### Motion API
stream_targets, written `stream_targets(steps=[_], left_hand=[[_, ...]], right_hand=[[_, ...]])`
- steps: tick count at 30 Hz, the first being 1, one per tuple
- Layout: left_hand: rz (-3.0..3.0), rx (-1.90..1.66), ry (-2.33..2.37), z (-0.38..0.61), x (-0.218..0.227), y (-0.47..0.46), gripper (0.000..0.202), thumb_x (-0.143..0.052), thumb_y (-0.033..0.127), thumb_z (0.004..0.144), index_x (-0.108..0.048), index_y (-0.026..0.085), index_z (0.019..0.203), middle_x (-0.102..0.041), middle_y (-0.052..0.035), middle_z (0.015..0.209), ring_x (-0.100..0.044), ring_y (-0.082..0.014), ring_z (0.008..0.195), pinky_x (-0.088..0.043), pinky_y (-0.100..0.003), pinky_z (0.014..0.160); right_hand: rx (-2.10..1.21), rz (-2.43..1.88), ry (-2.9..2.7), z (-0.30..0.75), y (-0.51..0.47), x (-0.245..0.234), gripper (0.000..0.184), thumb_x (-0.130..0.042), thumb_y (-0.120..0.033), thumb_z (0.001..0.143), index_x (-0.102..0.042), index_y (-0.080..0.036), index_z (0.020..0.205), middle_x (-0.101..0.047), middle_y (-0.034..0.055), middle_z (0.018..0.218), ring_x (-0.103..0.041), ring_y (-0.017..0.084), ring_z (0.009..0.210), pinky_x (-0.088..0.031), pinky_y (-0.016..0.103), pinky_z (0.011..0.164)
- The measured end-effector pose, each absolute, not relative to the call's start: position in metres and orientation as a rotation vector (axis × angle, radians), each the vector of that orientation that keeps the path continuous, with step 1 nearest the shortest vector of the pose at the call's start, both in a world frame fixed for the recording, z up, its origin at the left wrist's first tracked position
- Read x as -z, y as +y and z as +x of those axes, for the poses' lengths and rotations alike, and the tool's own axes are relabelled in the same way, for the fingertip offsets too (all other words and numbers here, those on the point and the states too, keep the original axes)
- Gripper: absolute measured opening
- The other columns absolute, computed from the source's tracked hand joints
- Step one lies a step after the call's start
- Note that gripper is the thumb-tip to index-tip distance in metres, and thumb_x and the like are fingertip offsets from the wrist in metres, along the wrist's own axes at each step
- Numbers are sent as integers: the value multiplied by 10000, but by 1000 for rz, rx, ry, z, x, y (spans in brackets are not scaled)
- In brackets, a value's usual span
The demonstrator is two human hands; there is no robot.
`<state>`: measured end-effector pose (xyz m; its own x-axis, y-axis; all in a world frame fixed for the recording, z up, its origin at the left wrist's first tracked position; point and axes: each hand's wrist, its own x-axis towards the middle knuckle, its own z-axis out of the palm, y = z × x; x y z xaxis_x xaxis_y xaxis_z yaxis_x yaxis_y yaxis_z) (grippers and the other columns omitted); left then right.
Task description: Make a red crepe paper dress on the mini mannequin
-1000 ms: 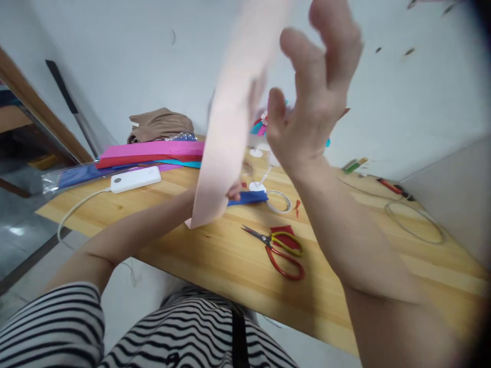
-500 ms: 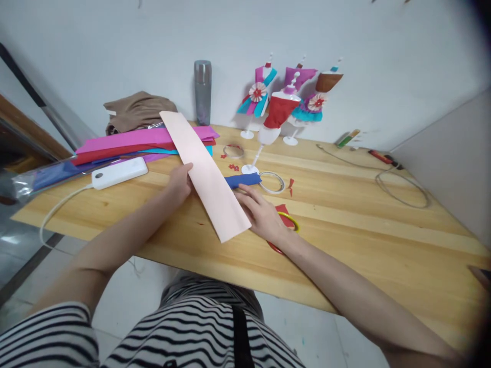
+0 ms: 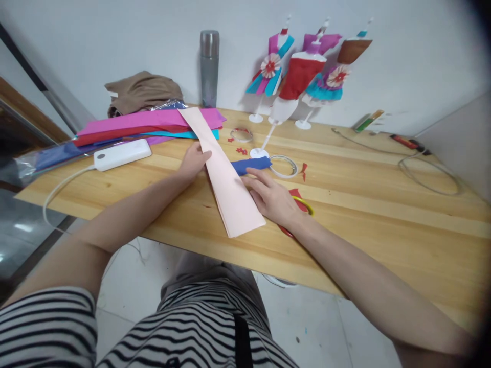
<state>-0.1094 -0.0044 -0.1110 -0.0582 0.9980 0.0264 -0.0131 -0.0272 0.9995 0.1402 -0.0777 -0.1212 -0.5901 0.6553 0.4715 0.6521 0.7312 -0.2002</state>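
A long pale pink paper strip lies flat and slanted on the wooden table. My left hand rests against its left edge, fingers stretched flat. My right hand presses its right edge with the fingers spread, open. Beside my right hand lies a small blue paper roll. Under my right wrist, red and yellow scissor handles show in part.
A stack of pink, red, blue and purple paper sheets lies at the back left beside a white power bank with its cable. Three paper-dressed stands, a grey flask, tape rings and a wire loop stand behind.
The pink strip was held upright a second ago and was laid flat on the table. My right hand came down from the air onto its edge. The strip has since shifted slightly.
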Motion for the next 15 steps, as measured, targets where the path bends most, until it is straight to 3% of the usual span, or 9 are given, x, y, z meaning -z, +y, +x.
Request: stream_targets(steps=[15], left_hand=[[1238,-1311,1277,-107,115,1,227,-595,92,780,-604,160,996,-651,-34,761,-647,-204,709,-549,-379,765]], right_hand=[[123,-1008,-2443,137,-76,122,326,-448,-217,986,-615,-177,1262,-605,165,1385,-700,270,1079,-626,377,702]])
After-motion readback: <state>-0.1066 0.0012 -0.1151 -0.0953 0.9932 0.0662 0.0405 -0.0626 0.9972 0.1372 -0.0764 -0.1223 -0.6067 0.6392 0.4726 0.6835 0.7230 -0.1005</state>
